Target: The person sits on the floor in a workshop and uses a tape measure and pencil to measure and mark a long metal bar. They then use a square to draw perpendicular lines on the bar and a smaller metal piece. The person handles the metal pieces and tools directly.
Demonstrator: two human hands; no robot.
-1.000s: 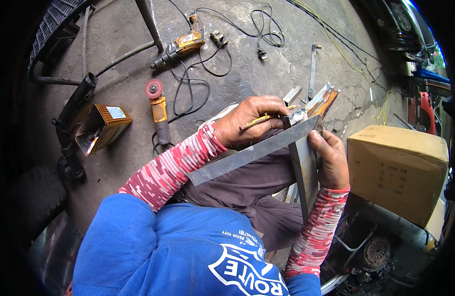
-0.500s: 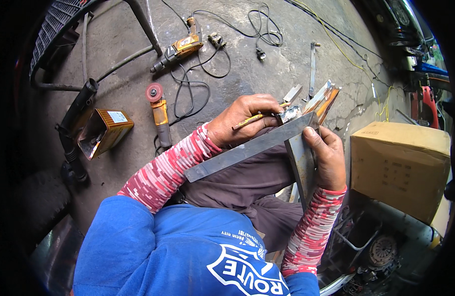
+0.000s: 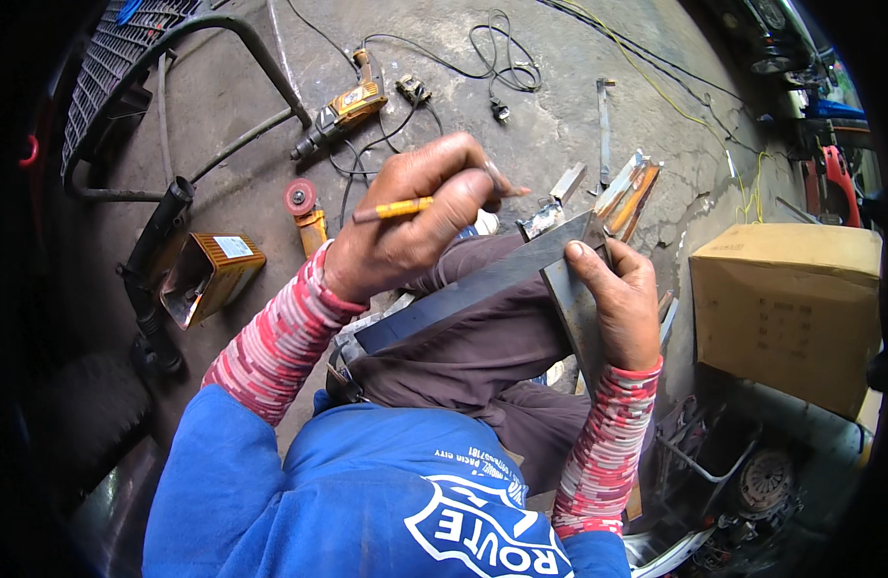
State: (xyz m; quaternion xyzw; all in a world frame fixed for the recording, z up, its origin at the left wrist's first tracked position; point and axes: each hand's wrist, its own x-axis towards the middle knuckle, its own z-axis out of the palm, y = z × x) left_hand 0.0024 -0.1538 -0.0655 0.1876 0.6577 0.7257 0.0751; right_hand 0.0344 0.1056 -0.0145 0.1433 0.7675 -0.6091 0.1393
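My left hand (image 3: 420, 226) is raised above my lap, its fingers closed round a yellow pencil (image 3: 391, 209). The pencil's tip sticks out past the fingertips to the right, in the air. My right hand (image 3: 622, 303) grips a dark steel square (image 3: 444, 301), thumb on top, near where its two flat legs meet. One long leg slants down left over my thigh; the other runs down toward my right wrist. Just beyond the corner lies a length of rusty, paint-streaked metal (image 3: 629, 197), with a smeared metal end (image 3: 540, 222) beside it. My right palm hides part of the square.
An orange drill (image 3: 343, 116) and an angle grinder (image 3: 304, 207) lie on the concrete floor, with black cords around them. An open tin (image 3: 212, 279) stands at the left, near a tubular metal frame (image 3: 246, 140). A cardboard box (image 3: 786, 318) sits at the right.
My left hand has lifted away from the metal end and moved up and left, carrying the pencil. My right hand with the square has shifted slightly left.
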